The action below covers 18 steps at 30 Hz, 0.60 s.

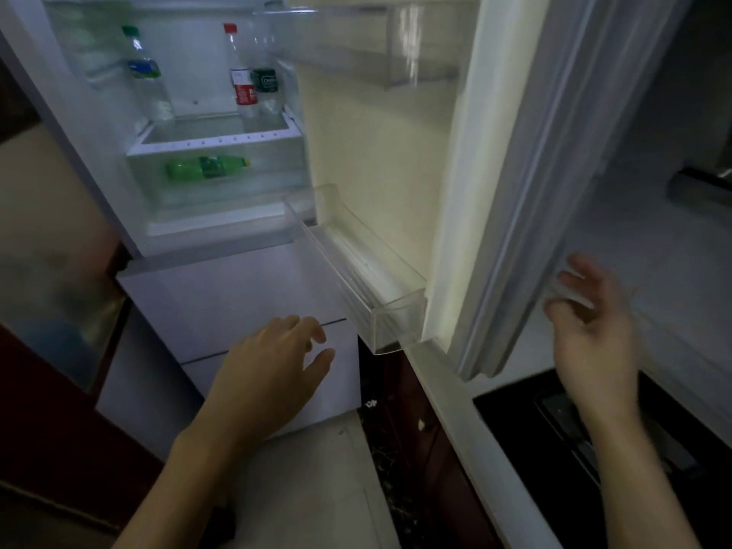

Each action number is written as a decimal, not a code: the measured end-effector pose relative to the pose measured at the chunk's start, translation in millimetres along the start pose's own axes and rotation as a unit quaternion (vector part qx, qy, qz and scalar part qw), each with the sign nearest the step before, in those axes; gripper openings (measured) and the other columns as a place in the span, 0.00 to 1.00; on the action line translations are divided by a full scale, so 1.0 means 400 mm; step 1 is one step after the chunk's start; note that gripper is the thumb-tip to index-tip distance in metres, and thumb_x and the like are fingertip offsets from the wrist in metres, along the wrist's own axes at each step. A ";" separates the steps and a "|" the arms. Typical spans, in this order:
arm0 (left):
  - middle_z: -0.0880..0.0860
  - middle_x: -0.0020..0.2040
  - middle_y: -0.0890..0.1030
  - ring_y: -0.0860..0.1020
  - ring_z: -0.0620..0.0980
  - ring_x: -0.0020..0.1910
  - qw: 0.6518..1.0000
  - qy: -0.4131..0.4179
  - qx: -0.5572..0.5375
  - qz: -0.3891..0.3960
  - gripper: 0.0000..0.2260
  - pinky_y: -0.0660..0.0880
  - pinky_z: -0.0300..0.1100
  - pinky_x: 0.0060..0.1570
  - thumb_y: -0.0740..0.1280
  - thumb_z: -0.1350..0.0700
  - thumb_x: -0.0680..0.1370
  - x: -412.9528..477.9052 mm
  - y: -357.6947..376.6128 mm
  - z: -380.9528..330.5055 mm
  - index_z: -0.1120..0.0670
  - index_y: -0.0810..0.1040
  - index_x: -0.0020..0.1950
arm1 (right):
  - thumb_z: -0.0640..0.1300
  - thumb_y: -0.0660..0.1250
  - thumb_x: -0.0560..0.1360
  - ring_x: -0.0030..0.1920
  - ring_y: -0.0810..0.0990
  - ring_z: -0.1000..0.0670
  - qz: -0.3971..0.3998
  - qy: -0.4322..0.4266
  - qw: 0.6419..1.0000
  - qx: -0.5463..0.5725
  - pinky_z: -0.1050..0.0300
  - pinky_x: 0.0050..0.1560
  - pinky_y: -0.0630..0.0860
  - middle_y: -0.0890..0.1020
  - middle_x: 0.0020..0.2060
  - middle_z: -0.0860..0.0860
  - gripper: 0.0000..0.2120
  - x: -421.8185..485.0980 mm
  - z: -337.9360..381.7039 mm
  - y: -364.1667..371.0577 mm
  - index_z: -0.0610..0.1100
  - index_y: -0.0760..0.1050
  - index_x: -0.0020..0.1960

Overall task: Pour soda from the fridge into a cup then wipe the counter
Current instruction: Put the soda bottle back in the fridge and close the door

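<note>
**Fridge open, both hands empty**

The fridge door (376, 152) stands swung wide. To its left, inside the lit fridge, a green soda bottle (206, 168) lies on its side in the clear crisper drawer (222, 184), cap pointing toward the door. On the shelf above the drawer stand three upright bottles. The red-capped bottle (241, 73) with a red label and the bottle with a dark green label (265, 85) are nearest the door. The green-capped clear bottle (142, 73) is farthest from it.

The left hand (273, 358) hangs left of the door's lower bin (356, 271), in front of the white freezer drawers (237, 303). Its fingers (313, 326) are loosely spread and hold nothing.

The right hand (590, 322) is just right of the door's outer edge, palm toward it. Its fingers (574, 271) are relaxed and apart, gripping nothing. Blur hides whether they touch the door. Below that hand, a black panel (554, 429) sits in the pale counter (455, 410).
</note>
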<state>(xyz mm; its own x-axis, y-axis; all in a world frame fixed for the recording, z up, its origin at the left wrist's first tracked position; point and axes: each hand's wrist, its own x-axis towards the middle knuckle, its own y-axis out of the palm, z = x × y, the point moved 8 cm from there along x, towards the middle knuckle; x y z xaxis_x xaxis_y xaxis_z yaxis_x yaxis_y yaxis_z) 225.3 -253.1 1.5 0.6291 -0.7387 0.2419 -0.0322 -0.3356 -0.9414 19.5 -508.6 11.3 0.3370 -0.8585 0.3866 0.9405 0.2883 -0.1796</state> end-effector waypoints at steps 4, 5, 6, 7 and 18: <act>0.43 0.51 0.77 0.75 0.42 0.50 1.000 -0.014 -0.020 -0.003 0.12 0.75 0.40 0.50 0.61 0.43 0.79 -0.022 -0.009 -0.032 0.45 0.75 0.59 | 0.35 0.63 0.77 0.54 0.72 0.73 0.040 0.023 0.999 0.018 0.82 0.50 0.67 0.74 0.62 0.59 0.27 -0.015 -0.011 0.029 0.49 0.65 0.74; 0.42 0.51 0.77 0.75 0.42 0.50 0.999 -0.019 -0.026 -0.003 0.12 0.75 0.40 0.51 0.61 0.43 0.79 -0.030 -0.009 -0.036 0.45 0.75 0.59 | 0.34 0.63 0.77 0.55 0.72 0.72 0.034 0.025 0.999 0.027 0.82 0.50 0.67 0.75 0.62 0.58 0.26 -0.012 -0.011 0.028 0.49 0.66 0.73; 0.42 0.51 0.77 0.76 0.42 0.50 0.999 -0.024 -0.031 -0.005 0.11 0.75 0.41 0.51 0.61 0.43 0.79 -0.038 -0.010 -0.038 0.45 0.75 0.59 | 0.34 0.64 0.77 0.55 0.72 0.70 0.028 0.025 0.999 0.038 0.81 0.50 0.67 0.75 0.61 0.57 0.25 -0.010 -0.012 0.027 0.48 0.68 0.72; 0.41 0.51 0.77 0.76 0.41 0.50 0.999 -0.030 -0.034 -0.006 0.11 0.76 0.40 0.50 0.62 0.44 0.79 -0.046 -0.010 -0.037 0.45 0.75 0.59 | 0.33 0.64 0.77 0.56 0.73 0.68 0.025 0.025 0.998 0.048 0.80 0.51 0.67 0.76 0.61 0.56 0.24 -0.009 -0.010 0.027 0.47 0.69 0.70; 0.37 0.46 0.78 0.77 0.37 0.46 0.981 -0.109 -0.155 -0.039 0.12 0.73 0.30 0.44 0.67 0.47 0.77 -0.118 -0.014 0.010 0.41 0.72 0.60 | 0.26 0.61 0.75 0.44 0.81 0.55 0.063 0.005 0.986 0.156 0.63 0.46 0.78 0.84 0.41 0.57 0.18 -0.079 0.028 0.117 0.48 0.80 0.46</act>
<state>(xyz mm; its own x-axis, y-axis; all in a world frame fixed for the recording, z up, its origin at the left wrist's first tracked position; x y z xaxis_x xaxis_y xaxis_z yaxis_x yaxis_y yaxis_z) 198.9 -214.0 -5.8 0.7886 -0.5729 0.2234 -0.1902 -0.5728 -0.7973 53.4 -463.3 1.0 0.4536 -0.8112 0.3692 0.8590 0.5083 0.0615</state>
